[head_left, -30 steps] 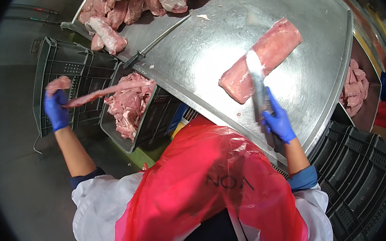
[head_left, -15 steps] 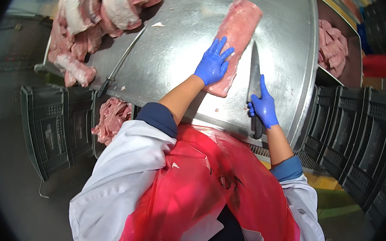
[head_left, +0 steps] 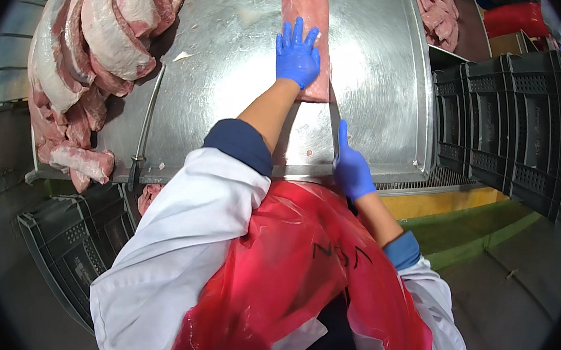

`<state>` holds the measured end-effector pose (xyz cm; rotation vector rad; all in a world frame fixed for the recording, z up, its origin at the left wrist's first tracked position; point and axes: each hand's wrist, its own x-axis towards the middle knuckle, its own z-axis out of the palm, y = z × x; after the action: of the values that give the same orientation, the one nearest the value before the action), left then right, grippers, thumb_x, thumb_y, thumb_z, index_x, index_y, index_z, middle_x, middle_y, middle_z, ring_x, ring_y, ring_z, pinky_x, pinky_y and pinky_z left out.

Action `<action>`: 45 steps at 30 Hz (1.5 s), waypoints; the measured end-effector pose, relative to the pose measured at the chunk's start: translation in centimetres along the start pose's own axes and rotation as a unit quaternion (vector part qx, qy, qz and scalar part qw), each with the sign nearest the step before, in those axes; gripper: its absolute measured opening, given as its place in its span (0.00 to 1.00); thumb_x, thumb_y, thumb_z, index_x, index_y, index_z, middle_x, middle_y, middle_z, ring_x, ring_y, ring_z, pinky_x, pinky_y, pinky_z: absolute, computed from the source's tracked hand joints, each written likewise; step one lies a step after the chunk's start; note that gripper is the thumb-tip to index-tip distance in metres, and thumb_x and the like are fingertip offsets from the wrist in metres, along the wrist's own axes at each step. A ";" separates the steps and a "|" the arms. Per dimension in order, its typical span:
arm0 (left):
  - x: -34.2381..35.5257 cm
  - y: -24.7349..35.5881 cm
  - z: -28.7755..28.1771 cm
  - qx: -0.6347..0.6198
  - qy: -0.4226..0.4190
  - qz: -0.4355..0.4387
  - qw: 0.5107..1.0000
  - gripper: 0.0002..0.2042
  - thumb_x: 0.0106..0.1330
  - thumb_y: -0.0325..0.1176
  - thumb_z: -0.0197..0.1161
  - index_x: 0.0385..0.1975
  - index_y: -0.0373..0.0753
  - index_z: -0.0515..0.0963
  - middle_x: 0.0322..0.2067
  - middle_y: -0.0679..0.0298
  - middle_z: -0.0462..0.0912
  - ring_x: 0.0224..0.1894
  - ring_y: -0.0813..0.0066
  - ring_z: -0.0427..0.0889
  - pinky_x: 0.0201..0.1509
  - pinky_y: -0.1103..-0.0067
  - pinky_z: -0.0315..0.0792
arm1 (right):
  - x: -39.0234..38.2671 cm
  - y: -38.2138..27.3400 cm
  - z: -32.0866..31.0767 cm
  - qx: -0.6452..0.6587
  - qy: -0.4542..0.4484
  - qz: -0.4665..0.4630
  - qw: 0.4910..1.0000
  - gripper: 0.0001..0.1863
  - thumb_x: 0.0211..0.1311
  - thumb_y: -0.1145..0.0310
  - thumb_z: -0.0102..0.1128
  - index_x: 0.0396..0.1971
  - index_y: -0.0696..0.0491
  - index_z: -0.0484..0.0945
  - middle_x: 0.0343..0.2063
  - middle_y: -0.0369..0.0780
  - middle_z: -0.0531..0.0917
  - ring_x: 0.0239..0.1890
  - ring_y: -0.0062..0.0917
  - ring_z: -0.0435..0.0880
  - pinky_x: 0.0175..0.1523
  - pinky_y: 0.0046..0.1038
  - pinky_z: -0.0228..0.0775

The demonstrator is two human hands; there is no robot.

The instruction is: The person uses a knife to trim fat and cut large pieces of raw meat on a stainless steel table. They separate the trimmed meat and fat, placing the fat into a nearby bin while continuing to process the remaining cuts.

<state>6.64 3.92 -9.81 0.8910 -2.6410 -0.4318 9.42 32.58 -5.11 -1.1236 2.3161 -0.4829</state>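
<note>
A long slab of pale pink meat (head_left: 309, 4) lies lengthwise on the metal work table (head_left: 230, 64), its far end cut off by the top of the view. My left hand (head_left: 298, 60), in a blue glove, rests flat on the slab near its closer end, fingers spread. My right hand (head_left: 353, 170), also gloved in blue, grips a knife with its thumb stretched along it. The knife blade (head_left: 334, 118) points away from me, its tip beside the slab's right edge near the closer corner. Inside the hand the handle is mostly hidden.
Large fatty meat cuts (head_left: 110, 20) are piled at the table's left. A sharpening steel (head_left: 148, 120) lies near them, a small scrap (head_left: 182, 56) beyond. Black crates (head_left: 508, 121) stand at the right, another crate (head_left: 75, 237) at lower left. A bin at upper right holds meat pieces (head_left: 436, 16).
The view has shifted, so the table sits higher and further left. My right hand has brought the knife closer to the slab's right edge and nearer me. My left hand stays on the slab.
</note>
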 end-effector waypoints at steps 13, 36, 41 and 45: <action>-2.2 -6.7 -3.4 -0.027 0.001 0.032 0.999 0.27 0.70 0.39 0.53 0.70 0.48 0.65 0.76 0.50 0.48 0.77 0.43 0.46 0.78 0.55 0.45 | 7.3 -4.8 -3.9 0.153 0.001 0.034 0.988 0.42 0.64 0.72 0.49 0.77 0.44 0.44 0.28 0.60 0.81 0.31 0.56 0.82 0.41 0.48 0.73; -15.1 -2.6 -21.0 -0.287 0.168 -0.102 0.938 0.07 0.56 0.18 0.59 0.32 0.37 0.76 0.32 0.64 0.76 0.36 0.73 0.77 0.43 0.77 0.73 | 3.6 16.4 -14.4 0.307 0.035 -0.010 0.951 0.42 0.68 0.80 0.52 0.78 0.42 0.47 0.31 0.33 0.76 0.30 0.16 0.73 0.36 0.19 0.68; -35.0 -16.9 -33.3 0.094 0.099 -0.428 0.894 0.08 0.63 0.29 0.68 0.34 0.36 0.75 0.29 0.62 0.77 0.34 0.73 0.79 0.39 0.76 0.75 | 5.5 14.7 -13.5 0.331 -0.057 -0.035 0.941 0.42 0.68 0.83 0.50 0.78 0.43 0.47 0.32 0.33 0.76 0.31 0.15 0.71 0.37 0.18 0.66; -33.7 -17.1 -25.7 0.095 0.111 -0.360 0.921 0.20 0.53 0.45 0.74 0.39 0.38 0.80 0.38 0.53 0.82 0.38 0.55 0.83 0.42 0.64 0.78 | 7.7 14.1 -12.8 0.320 -0.095 -0.072 0.940 0.42 0.67 0.84 0.48 0.78 0.43 0.47 0.35 0.34 0.76 0.33 0.16 0.72 0.40 0.19 0.67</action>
<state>51.06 7.36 0.16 1.8577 -2.0950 -0.2121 -10.81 35.88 -4.43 -0.9549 1.7154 -1.0411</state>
